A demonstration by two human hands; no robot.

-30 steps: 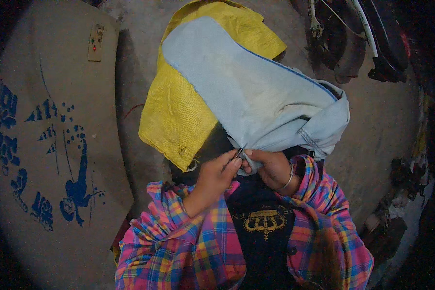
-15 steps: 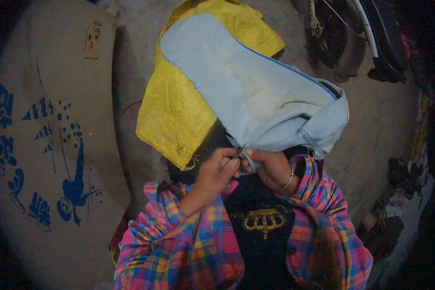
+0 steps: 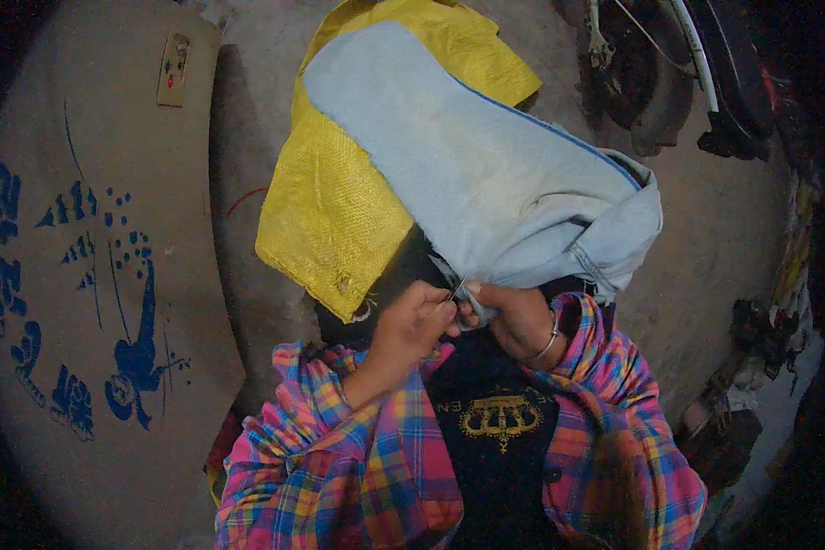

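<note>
A light-blue denim garment (image 3: 486, 165), probably jeans with one leg laid out, spreads across my lap and away from me. Its side carries a darker blue seam, and its near end is bunched. My right hand (image 3: 525, 325), with a bracelet at the wrist, is closed on the garment's near edge. Close beside it, my left hand (image 3: 412, 323) pinches a thin, pointed metal tool (image 3: 456, 287) whose tip touches the denim; fingers hide the rest, so its kind is unclear. A yellow woven sack (image 3: 335, 220) lies under the denim.
At left stands a large tan panel (image 3: 55, 302) with blue drawings and a small switch plate (image 3: 174, 69) with a red light. A dark wheeled thing with a white bar (image 3: 697, 50) stands at the far right. Dark clutter (image 3: 729, 412) lies along the right side.
Both hands stay at the same spot on the denim edge. The metal tool between them has tilted slightly, and the view has shifted a little.
</note>
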